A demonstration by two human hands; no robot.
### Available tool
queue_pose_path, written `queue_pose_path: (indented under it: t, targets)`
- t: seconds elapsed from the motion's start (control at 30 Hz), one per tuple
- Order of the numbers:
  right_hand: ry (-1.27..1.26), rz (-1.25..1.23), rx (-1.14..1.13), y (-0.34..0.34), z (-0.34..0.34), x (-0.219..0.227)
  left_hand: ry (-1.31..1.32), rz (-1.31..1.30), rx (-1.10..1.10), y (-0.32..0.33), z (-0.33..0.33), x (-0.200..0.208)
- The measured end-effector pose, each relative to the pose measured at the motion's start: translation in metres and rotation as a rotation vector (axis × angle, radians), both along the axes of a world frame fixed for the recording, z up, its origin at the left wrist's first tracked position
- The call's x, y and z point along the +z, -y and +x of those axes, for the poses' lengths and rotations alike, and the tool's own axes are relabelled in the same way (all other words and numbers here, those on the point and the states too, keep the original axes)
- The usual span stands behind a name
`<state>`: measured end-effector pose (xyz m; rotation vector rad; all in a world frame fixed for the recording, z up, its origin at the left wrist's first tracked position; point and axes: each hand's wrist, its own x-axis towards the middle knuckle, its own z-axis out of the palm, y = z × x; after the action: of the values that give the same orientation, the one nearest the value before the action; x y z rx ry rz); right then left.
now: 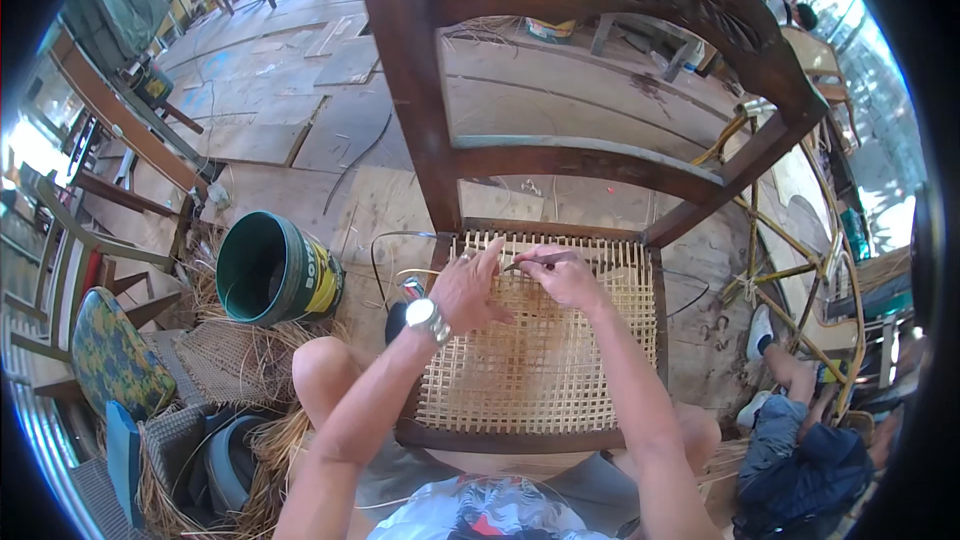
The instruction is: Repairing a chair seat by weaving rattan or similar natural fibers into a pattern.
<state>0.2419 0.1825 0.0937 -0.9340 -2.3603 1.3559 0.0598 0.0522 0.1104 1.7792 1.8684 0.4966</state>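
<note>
Under left hand [466, 290] and right hand [568, 280]: woven cane seat [530, 400] of carved dark-wood chair [590, 160]. Open lattice already spans frame side to side; loose strand [415, 271] projecting beside left hand suggests weaving unfinished, amount remaining unclear. Left hand open, fingers spread over lattice; whether pinching strand, cannot tell. Right hand closed around slim dark tool [537, 261], tip near left hand. Left of hands, green bucket [290, 285] carries bold lettering, yellow label [326, 284]; wristwatch [422, 314] dial unreadable.
</note>
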Motion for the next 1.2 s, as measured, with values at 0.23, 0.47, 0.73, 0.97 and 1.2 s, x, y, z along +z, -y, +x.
queue_pose_path:
  t: [0.23, 0.47, 0.73, 0.97, 1.2]
  targets:
    - [-0.051, 0.089, 0.083, -0.001, 0.0, -0.004, -0.063, -0.078, -0.078, -0.021, 0.0, 0.008]
    - [-0.121, 0.09, 0.105, -0.003, 0.005, -0.01, -0.115, 0.101, -0.096, -0.022, 0.003, -0.009]
    - [-0.13, 0.134, 0.131, 0.0, 0.01, -0.017, 0.055, 0.032, -0.082, -0.026, -0.009, -0.015]
    - [-0.116, -0.127, -0.024, -0.001, 0.017, 0.004, 0.275, 0.034, -0.048, -0.016, -0.021, -0.029]
    - [-0.14, -0.009, -0.051, -0.015, 0.032, -0.013, 0.05, 0.039, -0.15, -0.033, 0.021, -0.004]
